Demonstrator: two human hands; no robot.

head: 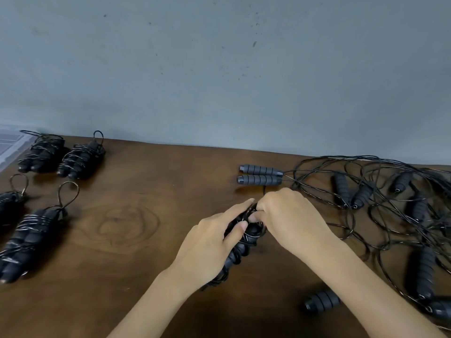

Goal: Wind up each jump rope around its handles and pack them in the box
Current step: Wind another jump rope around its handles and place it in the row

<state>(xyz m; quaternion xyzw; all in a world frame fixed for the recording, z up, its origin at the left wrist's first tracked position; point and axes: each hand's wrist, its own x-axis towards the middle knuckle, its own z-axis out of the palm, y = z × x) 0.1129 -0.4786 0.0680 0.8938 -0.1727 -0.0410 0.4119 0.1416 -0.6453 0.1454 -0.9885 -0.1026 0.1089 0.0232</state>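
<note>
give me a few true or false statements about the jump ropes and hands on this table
1. Both hands hold one wound jump rope. True.
2. Four wound bundles lie at the table's left. True.
3. The pair of grey handles beyond the hands is wrapped in cord. False: they lie bare, side by side.
4. The loose ropes are tangled at the left. False: they are at the right.
5. The right hand rests flat on the table. False: it pinches the cord, opposite the left hand.

Glossy brown wood table [146,276]; matt ribbed foam handles [260,174]; shiny black cords [380,230].
</note>
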